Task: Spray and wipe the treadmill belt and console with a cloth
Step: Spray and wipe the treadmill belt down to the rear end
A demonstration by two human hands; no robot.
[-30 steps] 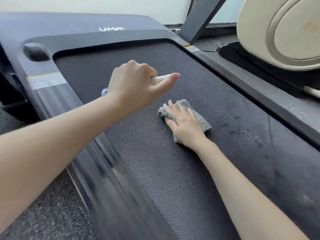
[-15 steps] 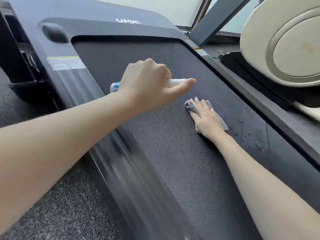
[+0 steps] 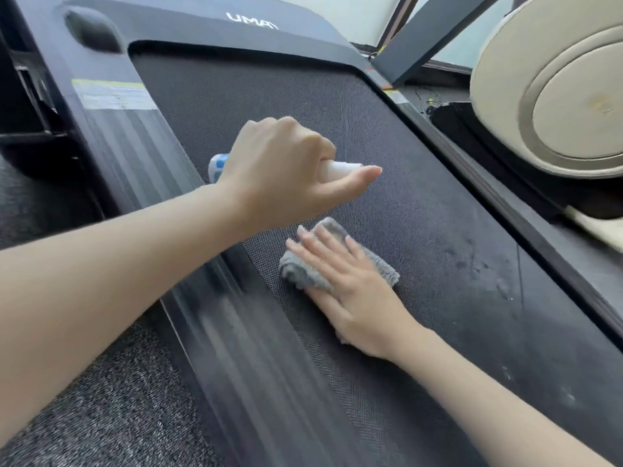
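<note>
The right hand (image 3: 350, 291) lies flat on a grey cloth (image 3: 337, 261) on the treadmill belt (image 3: 421, 183), fingers spread and pressing it down rather than pinching it; this grip is an open palm. The cloth sits on the belt's near-left part, close to the left side rail (image 3: 209, 325), with its long axis running slantwise across the belt. Just beyond the cloth, toward the belt's head end, the left hand (image 3: 286, 166) hovers above the belt, its grip wrapped tight around a small spray bottle (image 3: 337, 168), thumb stretched along the white nozzle, which points to the belt's right.

The coming stroke turns on this: a patch of pale specks and smears (image 3: 472, 261) lies on the belt to the right of the cloth, well apart from it, and the right hand is the nearer one. Sweeping the cloth that way looks like the natural next move.

Most of the bottle is hidden inside the fist; only its blue-dotted end (image 3: 217, 166) and nozzle show. The console is out of view, and the side rail is blurred.
</note>
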